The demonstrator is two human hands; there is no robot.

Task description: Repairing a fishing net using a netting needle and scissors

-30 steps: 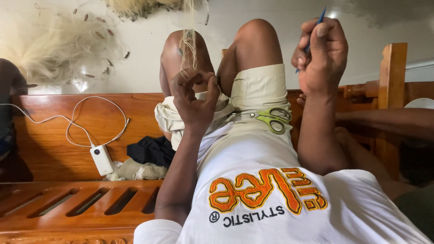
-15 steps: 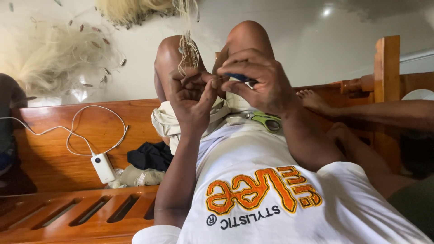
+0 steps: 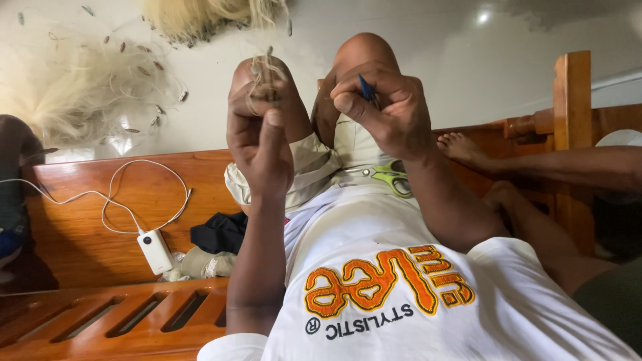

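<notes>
Head view hid most of the thin blue tool (image 3: 366, 89) inside the right hand (image 3: 388, 113), fingers clamped on it; the left hand (image 3: 259, 134) pinched pale net strands (image 3: 266, 79).

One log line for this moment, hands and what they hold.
left hand: pinching net twine | right hand: gripping blue needle | scissors: on lap

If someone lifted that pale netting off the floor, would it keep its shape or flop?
The pale netting would probably flop and drape: it lies in wispy, see-through folds. It looks light, though small dark weights along its edge might drag downward. Loose strands could snag.
</notes>
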